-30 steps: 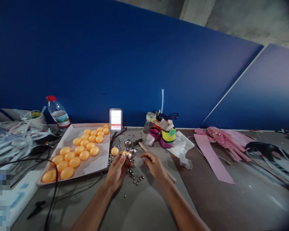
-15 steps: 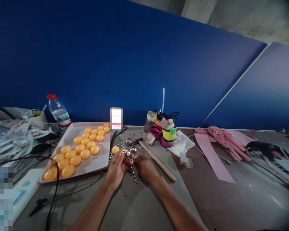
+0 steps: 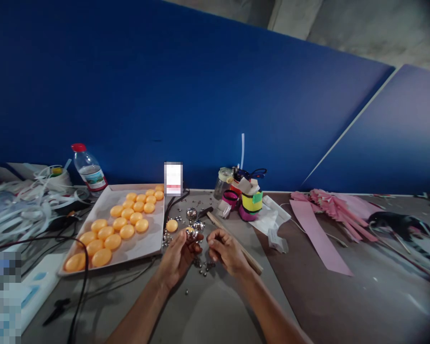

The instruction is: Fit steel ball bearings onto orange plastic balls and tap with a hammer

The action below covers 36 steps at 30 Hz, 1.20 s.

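Note:
My left hand [image 3: 179, 255] is closed around an orange ball partly covered in shiny silver beads [image 3: 191, 233], held just above the table. Close beside it on the right, my right hand [image 3: 222, 248] has thumb and forefinger pinched together; anything between them is too small to make out. Loose silver beads [image 3: 203, 265] lie under and between the hands. Just beyond my fingers are two silver ball-like pieces, one farther back [image 3: 191, 213] and one nearer [image 3: 199, 224]. A plain orange ball [image 3: 171, 226] rests on the table left of them.
A white tray [image 3: 136, 248] with rows of orange balls [image 3: 127, 231] stands at left, a water bottle [image 3: 91, 172] behind it. Right of my hands lies a wooden-handled hammer [image 3: 232, 234]. Farther back are a jar [image 3: 223, 181] and tape rolls [image 3: 251, 203]; pink strips [image 3: 320, 234] lie right.
My right hand has lifted from the loose beads and turned, its pinched fingers now facing the ball. My left hand still holds the ball, in nearly the same place.

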Tool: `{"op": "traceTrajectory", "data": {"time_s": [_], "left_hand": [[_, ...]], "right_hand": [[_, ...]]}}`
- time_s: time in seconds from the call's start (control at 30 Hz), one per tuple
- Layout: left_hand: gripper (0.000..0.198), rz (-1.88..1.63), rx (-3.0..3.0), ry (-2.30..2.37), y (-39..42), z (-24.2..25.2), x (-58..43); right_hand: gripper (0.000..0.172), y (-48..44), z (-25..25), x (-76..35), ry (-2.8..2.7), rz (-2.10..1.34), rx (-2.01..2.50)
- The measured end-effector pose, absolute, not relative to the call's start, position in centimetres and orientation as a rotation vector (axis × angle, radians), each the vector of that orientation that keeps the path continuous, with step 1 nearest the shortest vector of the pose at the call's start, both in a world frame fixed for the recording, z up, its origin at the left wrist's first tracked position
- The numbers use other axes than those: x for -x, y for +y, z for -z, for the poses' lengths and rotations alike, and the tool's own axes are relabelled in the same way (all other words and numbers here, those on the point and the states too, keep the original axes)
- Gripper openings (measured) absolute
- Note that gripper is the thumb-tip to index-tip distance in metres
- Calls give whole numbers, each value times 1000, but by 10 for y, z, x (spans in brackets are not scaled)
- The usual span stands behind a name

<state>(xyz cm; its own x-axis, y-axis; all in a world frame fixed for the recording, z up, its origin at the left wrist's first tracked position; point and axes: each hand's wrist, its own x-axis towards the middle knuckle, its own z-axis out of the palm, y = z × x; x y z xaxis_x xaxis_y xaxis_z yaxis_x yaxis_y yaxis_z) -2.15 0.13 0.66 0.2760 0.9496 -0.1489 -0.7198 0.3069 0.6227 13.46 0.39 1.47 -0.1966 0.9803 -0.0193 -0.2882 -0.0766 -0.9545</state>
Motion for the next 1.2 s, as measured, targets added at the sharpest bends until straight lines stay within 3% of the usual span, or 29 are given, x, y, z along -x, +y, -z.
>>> {"op": "traceTrajectory", "data": {"time_s": [0.27,0.53,0.93,1.2], "left_hand": [[36,-1107,-442,540,5,-2,22],[26,-1117,-392,541,3,-2,15],[34,-1129,-430,551,-1,-5,13],[27,-1125,-549,625,-4,-7,10]], "right_hand": [[25,0,-24,-136,-942,-1622,818],[19,4,-12,-132,-974,-1475,849],[12,2,-12,-125,-1120,-1335,923],[11,1,-10,-123,-1180,-1338,1009]]}}
